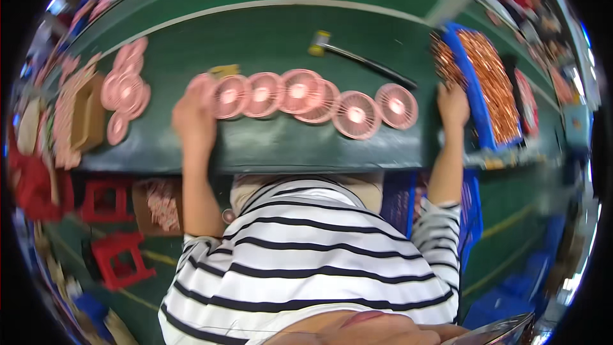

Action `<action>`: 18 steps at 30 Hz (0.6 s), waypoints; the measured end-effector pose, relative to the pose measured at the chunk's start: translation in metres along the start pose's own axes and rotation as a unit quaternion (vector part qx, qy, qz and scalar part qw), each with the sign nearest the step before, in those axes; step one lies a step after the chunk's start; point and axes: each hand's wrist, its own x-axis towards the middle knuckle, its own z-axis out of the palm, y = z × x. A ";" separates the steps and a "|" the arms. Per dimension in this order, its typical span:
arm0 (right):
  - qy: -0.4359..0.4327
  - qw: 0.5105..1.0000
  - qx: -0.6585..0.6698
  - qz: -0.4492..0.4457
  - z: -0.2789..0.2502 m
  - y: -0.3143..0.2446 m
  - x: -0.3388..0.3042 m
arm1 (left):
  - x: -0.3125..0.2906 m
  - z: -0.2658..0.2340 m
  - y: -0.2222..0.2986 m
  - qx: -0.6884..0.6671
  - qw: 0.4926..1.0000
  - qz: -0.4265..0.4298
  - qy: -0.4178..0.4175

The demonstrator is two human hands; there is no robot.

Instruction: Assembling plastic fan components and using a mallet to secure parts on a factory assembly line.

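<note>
A row of round pink fan grilles runs across the green workbench, some overlapping. At its left end, my left hand is closed around the edge of another pink fan grille; both are blurred. On the right, my right hand reaches to a loose pile of thin copper-coloured pieces. Its fingertips blur into that pile, so their grip is unclear. Beside this hand stands a blue bin filled with similar copper-coloured pieces.
Behind the row lie a hammer with a yellow head and a small yellow item. More pink grilles are heaped at left near a cardboard box. Red stools and a blue crate are below the bench.
</note>
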 end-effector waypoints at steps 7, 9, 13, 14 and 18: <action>0.012 0.997 -0.008 -0.079 0.012 0.018 -0.007 | 0.001 -0.012 -0.005 0.015 0.996 -0.031 0.080; 0.020 0.986 0.096 -0.133 0.017 0.023 -0.009 | 0.014 -0.028 -0.024 0.088 0.988 -0.060 0.116; -0.022 0.958 0.255 -0.132 0.012 0.004 -0.022 | 0.041 -0.041 -0.096 0.216 0.939 -0.241 0.120; -0.028 0.938 0.316 -0.138 0.009 -0.003 -0.029 | 0.049 -0.042 -0.111 0.249 0.918 -0.281 0.126; -0.039 0.926 0.339 -0.163 -0.015 -0.054 -0.069 | 0.057 -0.032 -0.166 0.325 0.886 -0.309 0.115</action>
